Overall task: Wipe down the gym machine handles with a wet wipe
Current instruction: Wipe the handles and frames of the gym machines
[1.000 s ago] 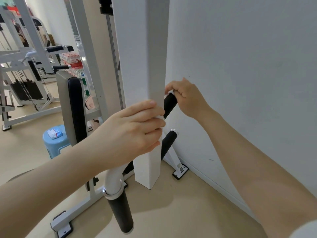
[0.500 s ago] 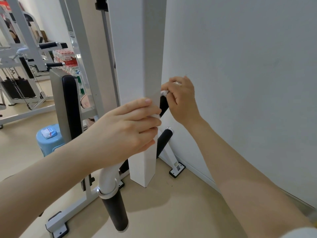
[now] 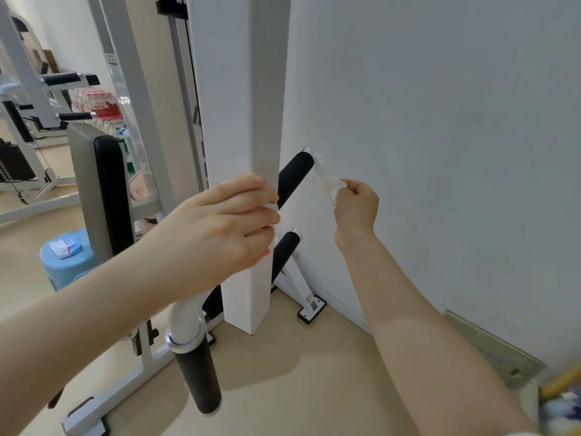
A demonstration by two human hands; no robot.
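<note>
Wet wipe point(image 3: 328, 185) — pinched in the right hand point(image 3: 356, 204), trailing just off the upper handle's point(image 3: 294, 177) capped tip beside the white post point(image 3: 243, 136); left hand point(image 3: 220, 229) grips the machine arm — presumably steadying it.

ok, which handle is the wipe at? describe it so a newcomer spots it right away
Start at the white square post beside the wall. Two black foam handles angle out behind it towards the wall; take the upper handle, not the lower handle. Its capped tip is the one the wet wipe, pinched by the right hand, trails from.
</note>
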